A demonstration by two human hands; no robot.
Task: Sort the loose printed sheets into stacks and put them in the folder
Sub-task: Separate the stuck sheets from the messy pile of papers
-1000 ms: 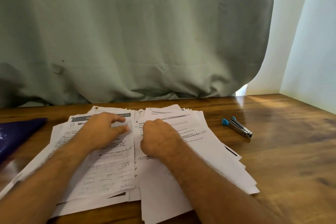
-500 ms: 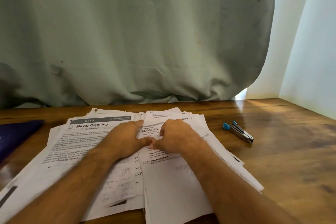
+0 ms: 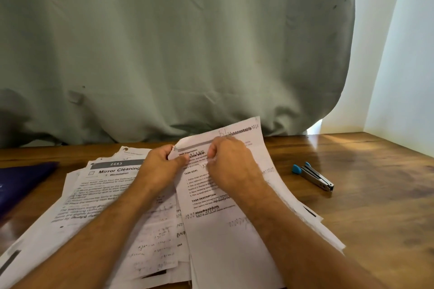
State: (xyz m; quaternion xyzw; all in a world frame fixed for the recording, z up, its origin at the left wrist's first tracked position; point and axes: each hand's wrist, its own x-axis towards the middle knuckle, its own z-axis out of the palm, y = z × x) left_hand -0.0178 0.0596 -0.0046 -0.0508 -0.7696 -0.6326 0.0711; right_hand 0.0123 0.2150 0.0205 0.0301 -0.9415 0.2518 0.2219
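Both hands are on the top sheet of the right-hand heap. The left hand [image 3: 162, 166] pinches its far left corner between thumb and curled fingers, and the right hand [image 3: 231, 164] grips the sheet just beside it, fingers curled over the upper part, so the far end of this "Desk Organization" sheet [image 3: 225, 218] lifts clear while its near end rests on the heap. Neither hand is open; each has paper in its hold.

The loose printed sheets [image 3: 98, 213] lie spread across the wooden table [image 3: 375, 218] in two rough overlapping piles, left and right, unsquared. The dark blue folder [image 3: 21, 185] lies at the left edge, just beside the left pile and partly out of view.

Paper like this is light, thin and floppy: it bends under its own weight, creases easily (the lifted corner already looks crumpled) and slides on its neighbours. I judge a two-handed hold at the far corners, as here, best for peeling one page off without dragging those beneath.

Readable print: the lifted page shows "Desk Organization", "TASK GOAL", "TASK DESCRIPTION" and a "REQUIRED" heading, with pen scribbles over it. The left pile's top page reads "2643", "Mirror Cleaning" and "Workstation".

A blue-ended staple remover [image 3: 313, 177] lies on the right, well apart from the papers.
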